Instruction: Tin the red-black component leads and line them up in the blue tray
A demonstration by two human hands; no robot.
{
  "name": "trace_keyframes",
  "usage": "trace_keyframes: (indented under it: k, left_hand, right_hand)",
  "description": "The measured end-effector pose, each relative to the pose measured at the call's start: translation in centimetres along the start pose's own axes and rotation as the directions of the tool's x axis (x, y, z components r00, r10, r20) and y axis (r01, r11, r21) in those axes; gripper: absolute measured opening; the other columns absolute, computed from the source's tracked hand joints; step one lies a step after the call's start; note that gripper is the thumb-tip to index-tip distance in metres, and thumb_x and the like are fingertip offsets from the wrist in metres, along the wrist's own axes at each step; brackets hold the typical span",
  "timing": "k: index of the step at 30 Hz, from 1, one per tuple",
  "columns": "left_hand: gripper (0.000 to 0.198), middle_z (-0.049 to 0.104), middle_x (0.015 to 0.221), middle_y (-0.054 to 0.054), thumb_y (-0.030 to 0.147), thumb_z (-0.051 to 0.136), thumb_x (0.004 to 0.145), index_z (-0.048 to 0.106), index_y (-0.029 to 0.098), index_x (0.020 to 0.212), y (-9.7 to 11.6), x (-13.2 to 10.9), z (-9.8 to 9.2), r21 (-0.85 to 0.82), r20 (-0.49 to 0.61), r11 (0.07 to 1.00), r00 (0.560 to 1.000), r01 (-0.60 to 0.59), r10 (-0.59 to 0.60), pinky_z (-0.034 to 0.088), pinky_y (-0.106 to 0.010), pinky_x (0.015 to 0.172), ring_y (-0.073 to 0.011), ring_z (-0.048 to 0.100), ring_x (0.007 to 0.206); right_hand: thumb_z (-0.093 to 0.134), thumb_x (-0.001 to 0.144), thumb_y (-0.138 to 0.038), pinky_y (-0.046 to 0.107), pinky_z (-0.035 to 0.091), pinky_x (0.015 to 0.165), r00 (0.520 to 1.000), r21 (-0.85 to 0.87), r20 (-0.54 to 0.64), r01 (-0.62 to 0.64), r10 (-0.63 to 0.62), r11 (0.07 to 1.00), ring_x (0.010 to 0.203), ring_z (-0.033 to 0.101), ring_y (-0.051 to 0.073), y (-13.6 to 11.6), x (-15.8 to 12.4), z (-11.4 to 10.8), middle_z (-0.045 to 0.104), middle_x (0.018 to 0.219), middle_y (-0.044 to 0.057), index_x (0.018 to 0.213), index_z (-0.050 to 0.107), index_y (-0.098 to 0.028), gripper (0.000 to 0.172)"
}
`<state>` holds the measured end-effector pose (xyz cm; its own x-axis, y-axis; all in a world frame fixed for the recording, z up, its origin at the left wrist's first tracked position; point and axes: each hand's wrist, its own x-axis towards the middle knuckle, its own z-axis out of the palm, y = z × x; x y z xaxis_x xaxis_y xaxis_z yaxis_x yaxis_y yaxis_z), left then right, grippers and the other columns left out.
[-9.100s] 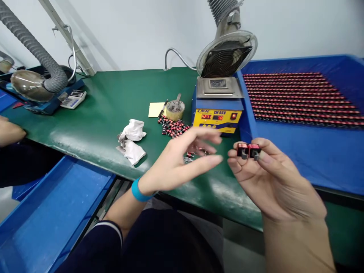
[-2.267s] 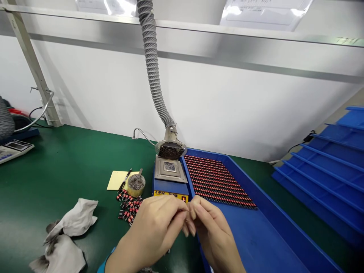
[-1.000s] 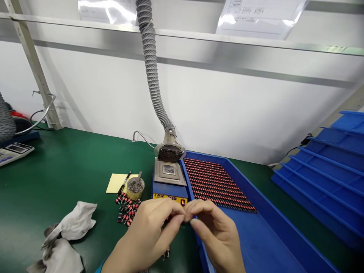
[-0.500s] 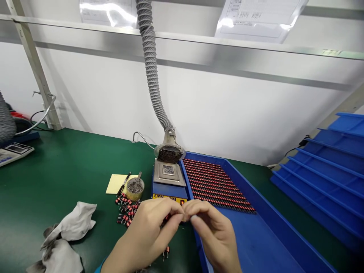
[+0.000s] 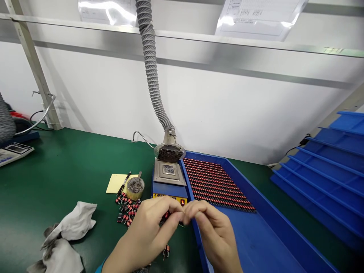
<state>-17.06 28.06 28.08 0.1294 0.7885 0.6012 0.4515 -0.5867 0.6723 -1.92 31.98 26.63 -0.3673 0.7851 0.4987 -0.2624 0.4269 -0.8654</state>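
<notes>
My left hand [image 5: 155, 231] is closed in a pinch around a small red and black wire-wound coil [image 5: 166, 216], mostly hidden by the fingers. Thumb and fingertips of my right hand [image 5: 214, 235] are pressed together against the left fingertips, at the coil's end; a thin wire end [image 5: 181, 225] shows below them. Whatever the right fingers pinch is hidden. Behind the left hand lies a loose pile of red and black coils [image 5: 126, 208], and another coil [image 5: 166, 251] rests on the green table under the hands.
A blue tray [image 5: 273, 235] at right holds rows of coils [image 5: 216, 184]. Behind my hands stands a solder pot [image 5: 170, 172] under an extraction hose [image 5: 152, 72]. A round tub [image 5: 135, 189], yellow paper [image 5: 112, 184], white gloves [image 5: 76, 223] and stacked blue trays [image 5: 327, 170] surround.
My right thumb has shifted slightly, and its fingertips have moved a little against the left ones. A thin wire end now shows below the fingertips. Both hands stay in place.
</notes>
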Motion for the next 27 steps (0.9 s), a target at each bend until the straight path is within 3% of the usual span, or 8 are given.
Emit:
trace_keyframes:
  k: [1,3,8,12,16,22,26,27]
  left_hand:
    - [0.015,0.06,0.073,0.002,0.021,0.046,0.092,0.056,0.019,0.082,0.0,0.0,-0.1,-0.067,0.02,0.995,0.997,0.073,-0.072,0.04,-0.018,0.064,-0.0086,0.053,0.066]
    - [0.017,0.059,0.074,0.002,0.025,0.046,0.092,0.057,0.019,0.08,0.1,0.0,-0.2,-0.169,0.07,0.967,0.981,0.192,-0.183,0.039,-0.019,0.066,-0.009,0.053,0.069]
    - [0.018,0.057,0.074,0.002,0.027,0.048,0.091,0.056,0.018,0.079,0.2,0.2,-0.2,-0.3,0.154,0.912,0.958,0.278,-0.242,0.036,-0.02,0.064,-0.0094,0.049,0.069]
    - [0.018,0.053,0.071,0.003,0.027,0.047,0.091,0.055,0.018,0.077,0.4,0.3,0.0,-0.298,0.183,0.916,0.958,0.269,-0.222,0.035,-0.021,0.065,-0.0088,0.047,0.068]
    - [0.018,0.052,0.076,0.003,0.031,0.046,0.092,0.055,0.02,0.082,0.2,0.1,-0.3,-0.283,0.136,0.902,0.944,0.327,-0.299,0.035,-0.021,0.068,-0.0094,0.045,0.072]
    - [0.031,0.05,0.099,0.0,0.029,0.044,0.093,0.04,0.03,0.124,-0.8,-0.3,-0.4,-0.559,0.169,0.764,0.946,0.322,-0.275,0.04,-0.021,0.083,-0.0109,0.047,0.091]
    - [0.042,0.059,0.106,-0.002,0.031,0.051,0.091,0.035,0.028,0.13,-0.9,-0.1,0.1,-0.65,0.108,0.707,0.954,0.28,-0.278,0.041,-0.023,0.089,-0.0118,0.053,0.097]
    - [0.045,0.06,0.11,-0.003,0.032,0.054,0.089,0.036,0.028,0.13,-0.8,-0.1,0.2,-0.664,0.108,0.693,0.953,0.28,-0.282,0.042,-0.024,0.09,-0.0132,0.055,0.101]
  right_hand:
    - [0.059,0.086,-0.025,0.023,0.051,0.07,0.998,-0.096,-0.024,0.051,-0.054,0.994,0.073,0.065,0.014,-0.1,0.1,0.0,0.069,0.076,0.002,0.082,0.067,-0.022,0.01]
    - [0.063,0.083,-0.017,0.026,0.053,0.076,0.99,-0.191,-0.039,0.125,-0.135,0.974,0.084,0.067,0.016,-0.3,0.1,0.0,0.072,0.088,0.002,0.094,0.068,-0.027,0.016]
    - [0.06,0.083,-0.011,0.03,0.054,0.073,0.959,-0.221,-0.03,0.27,-0.283,0.937,0.078,0.067,0.018,-0.1,-0.1,0.5,0.07,0.08,0.003,0.088,0.066,-0.025,0.016]
    - [0.05,0.091,-0.023,0.026,0.049,0.064,0.986,-0.098,-0.129,0.093,-0.106,0.991,0.068,0.061,0.015,-0.2,-0.5,0.5,0.062,0.069,0.001,0.078,0.058,-0.022,0.016]
    - [0.05,0.091,-0.025,0.026,0.047,0.067,0.945,-0.001,-0.316,0.089,-0.085,0.996,0.067,0.059,0.014,-0.4,-0.2,-0.1,0.059,0.066,-0.001,0.079,0.058,-0.023,0.014]
    - [0.042,0.093,-0.037,0.022,0.034,0.044,0.976,0.316,-0.21,0.012,0.057,0.949,0.043,0.031,0.009,0.1,0.3,0.8,0.027,0.047,-0.005,0.05,0.035,-0.019,0.047]
    - [0.053,0.089,-0.034,0.015,0.022,0.036,0.972,0.431,-0.046,-0.187,0.229,0.883,0.035,0.025,0.004,0.6,0.2,1.4,0.036,0.051,-0.01,0.089,0.052,-0.024,0.01]
    - [0.058,0.087,-0.034,0.014,0.026,0.036,0.97,0.433,-0.025,-0.209,0.243,0.877,0.037,0.034,0.005,0.6,0.2,1.5,0.045,0.056,-0.009,0.104,0.05,-0.028,0.02]
